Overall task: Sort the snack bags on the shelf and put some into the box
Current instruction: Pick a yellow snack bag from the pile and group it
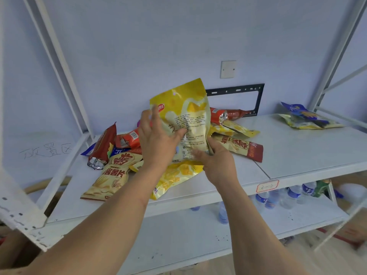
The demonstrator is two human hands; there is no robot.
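A yellow snack bag (188,108) stands upright above the pile on the white shelf (297,151), its printed back facing me. My left hand (156,139) grips its left edge and my right hand (216,161) pinches its lower right corner. Under it lies another yellow bag (174,177). A beige chip bag (111,175) lies at the pile's front left, and a similar beige and red bag (240,147) lies to the right. Red bags (103,147) lean at the left. No box is in view.
A small stack of blue and yellow bags (305,118) lies at the shelf's far right. Water bottles (286,195) stand on the lower shelf. A black wall bracket (238,90) sits behind the pile. White shelf posts (59,62) rise at both sides.
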